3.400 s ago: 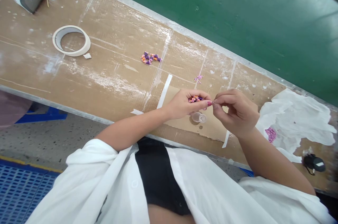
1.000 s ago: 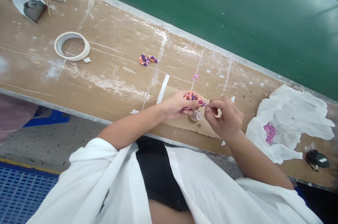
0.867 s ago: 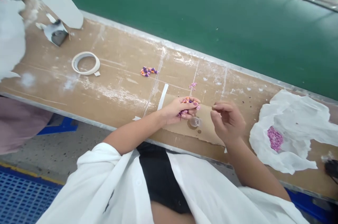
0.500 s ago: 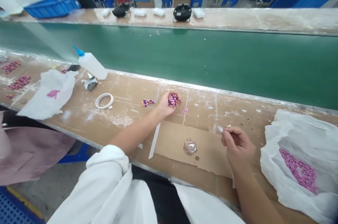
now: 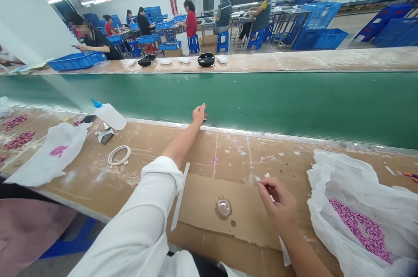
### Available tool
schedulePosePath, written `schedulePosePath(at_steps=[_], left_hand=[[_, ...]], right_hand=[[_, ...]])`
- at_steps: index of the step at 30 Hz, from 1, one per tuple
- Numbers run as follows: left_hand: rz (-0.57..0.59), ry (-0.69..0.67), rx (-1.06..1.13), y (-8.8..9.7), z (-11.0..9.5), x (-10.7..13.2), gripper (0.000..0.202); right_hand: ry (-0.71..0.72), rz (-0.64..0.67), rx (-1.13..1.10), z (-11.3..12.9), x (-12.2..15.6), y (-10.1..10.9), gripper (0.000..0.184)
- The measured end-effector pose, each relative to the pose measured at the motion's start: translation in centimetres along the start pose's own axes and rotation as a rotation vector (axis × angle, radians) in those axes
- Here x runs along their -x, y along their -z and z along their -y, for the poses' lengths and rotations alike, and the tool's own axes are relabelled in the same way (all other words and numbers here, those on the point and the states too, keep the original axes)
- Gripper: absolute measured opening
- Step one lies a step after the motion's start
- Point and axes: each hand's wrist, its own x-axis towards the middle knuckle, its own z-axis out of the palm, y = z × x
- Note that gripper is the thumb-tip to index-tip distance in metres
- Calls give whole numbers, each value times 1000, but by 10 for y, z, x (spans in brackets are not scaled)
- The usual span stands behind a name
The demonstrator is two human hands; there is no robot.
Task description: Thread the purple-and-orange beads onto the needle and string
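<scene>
My left hand (image 5: 198,114) is stretched forward over the near edge of the green belt (image 5: 277,103). Its fingers curl around small purple and orange pieces (image 5: 205,116), of which only a few show. Closed in a pinch, my right hand (image 5: 279,205) hovers at the right end of a cardboard sheet (image 5: 241,198); what lies between its fingertips is too small to make out. A clear, shiny dome-like piece (image 5: 224,208) rests on the cardboard, with a wet-looking patch around it. A little cluster of pink pieces (image 5: 214,160) lies behind the cardboard.
White paper (image 5: 321,172) at right holds a pile of pink pieces (image 5: 362,229). To the left are a tape roll (image 5: 111,155), a blue-tipped bottle (image 5: 111,116) and another paper sheet (image 5: 73,135). Across the belt, a person (image 5: 101,44) is beside a blue crate (image 5: 76,61).
My left hand has moved forward to the belt and its fingers have closed over the pieces that lay in the open palm. My right hand stays pinched. The head view has tilted up.
</scene>
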Motion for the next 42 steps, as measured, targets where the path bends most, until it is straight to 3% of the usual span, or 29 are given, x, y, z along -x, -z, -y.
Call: schedulePosePath(at_steps=[3,5,9,14,16,18,21,27,33,35,39,42], left_hand=[[1,-159,-128,7,-4,-9,44],[8,-255,-231,21,-11,-13,43],[72,-378,-495,78,-22,-7,33],[369,-392,-856,167,-5,51,17],[498,-388,-978,190,9,81,15],[554,-423,-1079,200,22,104,19],[550,-488,-1194,197,37,122,22],[510,-570,-1249,176,48,124,13],[447,-555,-1024,167,52,125,14],[412,-504,-896,163,50,126,13],[425,-345,-554,146,41,140,17],[447,-203,-252,128,39,165,17]], right_hand=[[-39,12,4,-1,3,0,13],[-58,21,4,-4,6,0,14],[-118,33,9,-9,11,0,15],[-135,58,23,-10,14,0,15],[-146,73,12,-8,13,-1,16],[-176,90,4,-7,14,-3,18],[-263,105,23,-7,14,-6,21],[-434,79,32,-12,13,-11,28],[-370,95,95,-23,13,-19,27],[-280,194,132,-26,11,-25,26],[-51,543,287,-28,-2,-47,22],[19,652,432,-30,-18,-68,23]])
